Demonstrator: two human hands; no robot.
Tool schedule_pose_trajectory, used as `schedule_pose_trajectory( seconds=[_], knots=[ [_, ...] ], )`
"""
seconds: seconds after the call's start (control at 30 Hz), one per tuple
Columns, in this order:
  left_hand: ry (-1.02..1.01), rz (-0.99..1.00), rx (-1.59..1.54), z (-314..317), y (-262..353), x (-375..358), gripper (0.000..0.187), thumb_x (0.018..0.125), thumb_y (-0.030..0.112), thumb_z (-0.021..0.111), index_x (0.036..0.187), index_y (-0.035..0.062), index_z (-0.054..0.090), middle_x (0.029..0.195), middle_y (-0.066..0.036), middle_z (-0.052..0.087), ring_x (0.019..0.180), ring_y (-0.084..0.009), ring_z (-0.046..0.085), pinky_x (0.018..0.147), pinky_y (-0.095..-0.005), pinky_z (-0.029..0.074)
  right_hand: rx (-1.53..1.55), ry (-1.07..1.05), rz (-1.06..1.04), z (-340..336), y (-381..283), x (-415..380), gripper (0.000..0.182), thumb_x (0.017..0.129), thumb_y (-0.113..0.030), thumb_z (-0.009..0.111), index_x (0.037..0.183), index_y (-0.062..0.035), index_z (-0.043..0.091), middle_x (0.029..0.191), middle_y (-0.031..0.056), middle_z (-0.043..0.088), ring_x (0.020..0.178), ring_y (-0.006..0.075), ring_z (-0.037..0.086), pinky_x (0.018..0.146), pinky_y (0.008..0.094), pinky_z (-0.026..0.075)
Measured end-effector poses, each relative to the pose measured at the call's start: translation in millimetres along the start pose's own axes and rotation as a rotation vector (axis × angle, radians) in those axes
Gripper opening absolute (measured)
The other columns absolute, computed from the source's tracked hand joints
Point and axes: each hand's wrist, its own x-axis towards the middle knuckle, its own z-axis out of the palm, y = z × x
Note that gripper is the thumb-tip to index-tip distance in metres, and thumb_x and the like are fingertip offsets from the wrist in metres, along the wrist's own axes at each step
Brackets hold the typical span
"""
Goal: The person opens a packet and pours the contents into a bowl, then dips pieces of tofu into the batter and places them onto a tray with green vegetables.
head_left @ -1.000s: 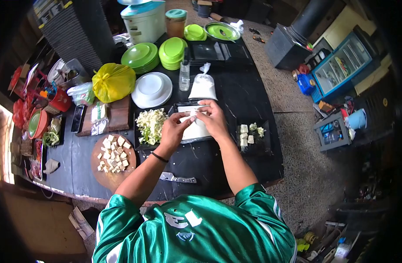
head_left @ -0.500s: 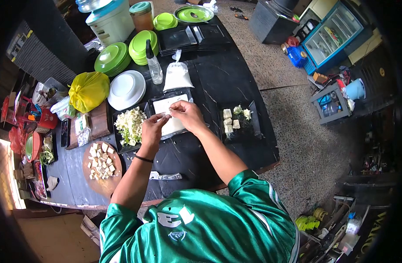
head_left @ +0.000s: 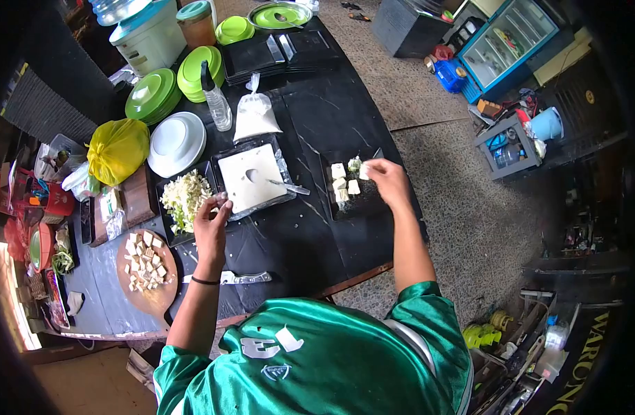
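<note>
My right hand [head_left: 388,182] is over the black tray [head_left: 369,204] on the right, its fingertips pinching a small white tofu cube [head_left: 364,172]. Several pale tofu cubes [head_left: 340,184] lie in that tray, with a clump of chopped greens [head_left: 355,164] beside my fingers. Nearer the middle, my left hand [head_left: 210,220] hovers between the heap of chopped vegetables [head_left: 185,197] and a flat white slab [head_left: 238,168]. Its fingers are half curled, with the thumb apart, and nothing shows in them. A grey smear marks the slab, and a spoon-like utensil [head_left: 290,187] rests across its right edge.
A round wooden board [head_left: 167,294] with cut tofu lies left, near a knife [head_left: 245,278]. Behind stand a bag of white powder [head_left: 255,117], a clear bottle [head_left: 218,107], white plates [head_left: 193,149], green plates [head_left: 155,93] and a yellow bag [head_left: 120,153].
My hands have parted from over the white slab. The right one has moved across to the right tray; the left has drawn back leftward. The slab's smear and utensil are uncovered, and the view has shifted.
</note>
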Motion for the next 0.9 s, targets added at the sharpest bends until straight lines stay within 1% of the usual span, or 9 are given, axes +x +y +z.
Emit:
schedule_pose_trajectory(
  seconds=[0.1, 0.2, 0.3, 0.33, 0.47, 0.73, 0.77, 0.83, 0.9],
  knots=[
    [0.021, 0.008, -0.041, -3.2, -3.9, -11.8, 0.032, 0.098, 0.018, 0.080, 0.123, 0.0000, 0.071, 0.110, -0.003, 0.074, 0.100, -0.0103, 0.066, 0.095, -0.0259, 0.050, -0.274, -0.023, 0.078, -23.5, 21.5, -4.3, 0.021, 0.090, -0.015, 0.077, 0.108, -0.0040, 0.080, 0.102, 0.0140, 0.081, 0.097, 0.0251, 0.079, 0.087, 0.0367, 0.058],
    [0.033, -0.048, 0.003, -6.2, -1.1, -20.4, 0.031, 0.099, 0.019, 0.079, 0.122, 0.0003, 0.071, 0.109, -0.003, 0.074, 0.101, -0.0101, 0.065, 0.096, -0.0258, 0.049, -0.426, -0.084, 0.093, -24.4, 23.3, -12.5, 0.022, 0.090, -0.012, 0.079, 0.108, -0.0007, 0.079, 0.099, 0.0137, 0.081, 0.095, 0.0212, 0.078, 0.086, 0.0355, 0.058],
    [0.027, -0.060, -0.021, -7.9, -4.2, -23.6, 0.030, 0.098, 0.019, 0.080, 0.121, 0.0009, 0.071, 0.108, -0.002, 0.073, 0.102, -0.0101, 0.065, 0.097, -0.0254, 0.048, -0.419, -0.100, 0.043, -17.1, 20.2, -13.5, 0.022, 0.089, -0.013, 0.079, 0.108, -0.0027, 0.080, 0.099, 0.0156, 0.081, 0.097, 0.0246, 0.079, 0.087, 0.0367, 0.058],
    [0.025, -0.054, -0.027, -8.2, -4.5, -24.3, 0.030, 0.098, 0.018, 0.080, 0.121, 0.0010, 0.071, 0.108, -0.002, 0.073, 0.102, -0.0100, 0.065, 0.097, -0.0253, 0.048, -0.424, -0.121, 0.074, -14.4, 18.3, -10.9, 0.021, 0.089, -0.017, 0.080, 0.108, -0.0083, 0.082, 0.104, 0.0156, 0.081, 0.102, 0.0299, 0.078, 0.092, 0.0403, 0.058],
    [0.020, -0.050, -0.024, -9.8, -4.4, -25.2, 0.029, 0.099, 0.017, 0.079, 0.121, 0.0006, 0.071, 0.108, -0.002, 0.073, 0.103, -0.0099, 0.065, 0.097, -0.0253, 0.048, -0.459, -0.151, 0.083, -5.9, 8.4, -7.8, 0.021, 0.090, -0.016, 0.079, 0.109, -0.0092, 0.082, 0.105, 0.0163, 0.080, 0.104, 0.0307, 0.077, 0.092, 0.0404, 0.058],
    [0.043, -0.070, -0.029, -12.7, -5.8, -25.8, 0.027, 0.099, 0.015, 0.079, 0.121, 0.0012, 0.071, 0.110, -0.002, 0.073, 0.103, -0.0104, 0.065, 0.098, -0.0260, 0.049, -0.495, -0.047, 0.028, -1.0, 9.0, -13.3, 0.020, 0.093, -0.015, 0.075, 0.112, -0.0088, 0.079, 0.105, 0.0164, 0.078, 0.102, 0.0369, 0.074, 0.092, 0.0458, 0.057],
    [0.048, -0.071, -0.032, -12.9, -7.3, -26.5, 0.026, 0.099, 0.015, 0.078, 0.121, 0.0014, 0.071, 0.111, -0.002, 0.073, 0.104, -0.0104, 0.065, 0.098, -0.0261, 0.049, -0.497, -0.047, 0.031, -1.7, 12.6, -14.6, 0.020, 0.093, -0.015, 0.075, 0.112, -0.0088, 0.079, 0.105, 0.0164, 0.078, 0.102, 0.0369, 0.074, 0.092, 0.0458, 0.057],
    [0.044, -0.072, -0.032, -11.9, -7.6, -27.7, 0.026, 0.099, 0.015, 0.078, 0.121, 0.0014, 0.071, 0.111, -0.002, 0.072, 0.104, -0.0104, 0.065, 0.098, -0.0263, 0.049, -0.551, 0.052, -0.106, -1.7, 14.3, -16.0, 0.024, 0.092, -0.013, 0.075, 0.115, -0.0073, 0.076, 0.106, 0.0164, 0.076, 0.100, 0.0352, 0.074, 0.090, 0.0445, 0.057],
    [0.042, -0.069, -0.031, -11.5, -7.1, -28.3, 0.026, 0.099, 0.015, 0.078, 0.121, 0.0015, 0.071, 0.112, -0.002, 0.072, 0.105, -0.0103, 0.065, 0.099, -0.0265, 0.049, -0.596, 0.018, -0.076, -4.6, 4.9, -21.1, 0.025, 0.091, -0.015, 0.076, 0.116, -0.0085, 0.076, 0.107, 0.0156, 0.075, 0.103, 0.0356, 0.072, 0.092, 0.0460, 0.056]
  ],
)
